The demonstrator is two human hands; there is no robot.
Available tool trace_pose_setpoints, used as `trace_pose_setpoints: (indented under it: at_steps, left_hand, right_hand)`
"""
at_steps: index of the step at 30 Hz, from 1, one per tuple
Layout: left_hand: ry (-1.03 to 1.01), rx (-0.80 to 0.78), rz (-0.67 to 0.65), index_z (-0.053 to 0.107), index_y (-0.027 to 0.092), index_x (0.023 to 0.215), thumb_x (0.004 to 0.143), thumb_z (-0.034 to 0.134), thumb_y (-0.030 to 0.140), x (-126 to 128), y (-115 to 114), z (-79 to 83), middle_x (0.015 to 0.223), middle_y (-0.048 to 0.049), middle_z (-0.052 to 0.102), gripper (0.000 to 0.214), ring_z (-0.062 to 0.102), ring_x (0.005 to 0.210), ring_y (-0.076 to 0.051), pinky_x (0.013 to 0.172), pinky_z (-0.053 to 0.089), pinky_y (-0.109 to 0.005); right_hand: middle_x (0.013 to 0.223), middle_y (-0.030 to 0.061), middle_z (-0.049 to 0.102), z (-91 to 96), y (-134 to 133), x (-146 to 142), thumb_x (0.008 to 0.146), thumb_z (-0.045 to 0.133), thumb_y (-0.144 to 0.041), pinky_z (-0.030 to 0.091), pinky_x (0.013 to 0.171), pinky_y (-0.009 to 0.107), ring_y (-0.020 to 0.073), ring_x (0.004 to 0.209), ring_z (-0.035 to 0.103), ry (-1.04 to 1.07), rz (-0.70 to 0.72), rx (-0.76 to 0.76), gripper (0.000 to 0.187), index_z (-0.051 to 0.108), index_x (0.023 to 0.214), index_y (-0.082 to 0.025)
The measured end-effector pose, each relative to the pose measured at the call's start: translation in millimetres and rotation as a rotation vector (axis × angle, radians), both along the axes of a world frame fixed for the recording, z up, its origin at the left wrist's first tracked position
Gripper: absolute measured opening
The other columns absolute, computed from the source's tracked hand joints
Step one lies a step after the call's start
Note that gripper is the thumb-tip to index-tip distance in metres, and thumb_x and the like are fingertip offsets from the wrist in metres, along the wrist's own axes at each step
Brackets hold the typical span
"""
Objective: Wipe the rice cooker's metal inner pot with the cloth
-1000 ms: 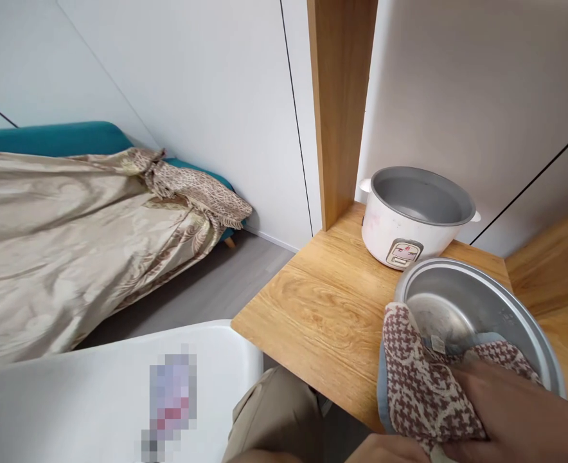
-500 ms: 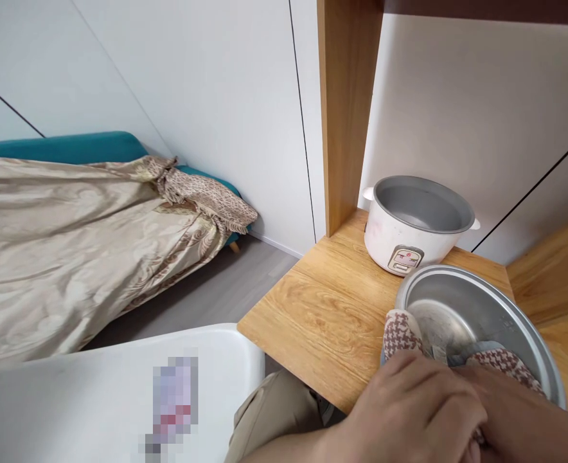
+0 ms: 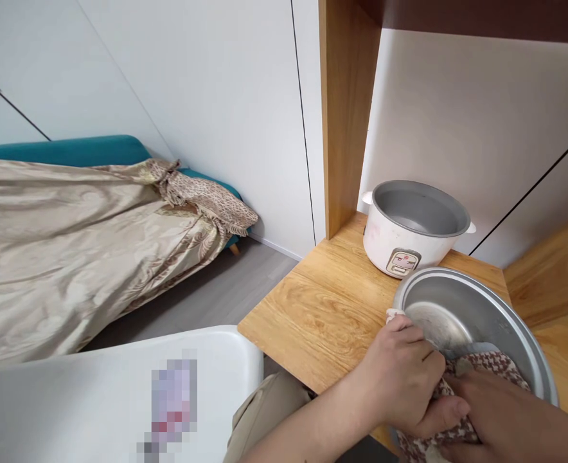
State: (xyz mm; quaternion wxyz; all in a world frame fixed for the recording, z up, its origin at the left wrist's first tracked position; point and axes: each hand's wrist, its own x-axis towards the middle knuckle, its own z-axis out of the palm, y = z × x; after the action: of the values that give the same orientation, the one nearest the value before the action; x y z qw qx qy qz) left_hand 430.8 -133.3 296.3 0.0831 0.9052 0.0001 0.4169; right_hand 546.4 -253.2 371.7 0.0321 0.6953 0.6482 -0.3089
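A silver metal inner pot (image 3: 493,315) stands tilted at the near right of the wooden surface, its mouth facing up. A brown-and-white houndstooth cloth (image 3: 498,361) is bunched over its near rim and inside it. My left hand (image 3: 407,373) is closed round the cloth at the pot's left rim. Beside it, my right hand (image 3: 500,411) reaches into the pot with its fingers on the cloth; some fingertips are hidden. Just behind the pot sits a white rice cooker body (image 3: 409,254) without a lid, its grey inside showing.
The wooden tabletop (image 3: 308,308) has an upright panel (image 3: 346,128) at its back left. A white chair-like surface (image 3: 96,386) with a blurred patch lies at lower left. Behind it stands a teal sofa (image 3: 72,149) under a beige cover (image 3: 72,257).
My left hand has moved left and up to the pot's rim, away from my right wrist. More of the cloth now shows between my hands, and the view has shifted slightly.
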Motion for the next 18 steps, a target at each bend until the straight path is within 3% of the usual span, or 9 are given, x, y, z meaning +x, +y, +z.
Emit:
trace_pose_setpoints:
  at_steps: [5, 12, 18]
  left_hand:
    - [-0.013, 0.009, 0.017, 0.043, 0.02, 0.06, 0.082, 0.033, 0.05, 2, -2, 0.8, 0.051, -0.0005, 0.044, 0.039, 0.037, 0.053, -0.013, 0.063, 0.031, -0.036]
    - [-0.017, 0.008, 0.024, 0.041, 0.02, 0.059, 0.08, 0.033, 0.046, 2, -2, 1.6, 0.051, 0.0002, 0.042, 0.035, 0.036, 0.052, -0.012, 0.063, 0.032, -0.036]
    - [-0.033, -0.017, 0.011, 0.04, 0.02, 0.058, 0.078, 0.035, 0.043, 2, -2, 3.5, 0.049, 0.0009, 0.04, 0.031, 0.036, 0.05, -0.011, 0.062, 0.034, -0.035]
  right_hand:
    - [0.102, 0.0048, 0.067, 12.8, 5, -8, 0.077, 0.058, -0.024, 0.044, 0.085, 0.045, 0.0299, 0.097, 0.061, 0.009, -0.044, -0.011, 0.01, 0.066, 0.082, -0.028]
    - [0.091, -0.0028, 0.066, 0.2, 0, 0, 0.078, 0.057, -0.023, 0.042, 0.076, 0.034, 0.0203, 0.085, 0.059, 0.133, -0.011, 0.104, 0.006, 0.06, 0.079, -0.027]
    - [0.096, 0.0007, 0.066, 5.3, -2, -3, 0.079, 0.053, -0.024, 0.044, 0.079, 0.037, 0.0226, 0.09, 0.061, 0.084, -0.074, 0.088, 0.012, 0.061, 0.088, -0.026]
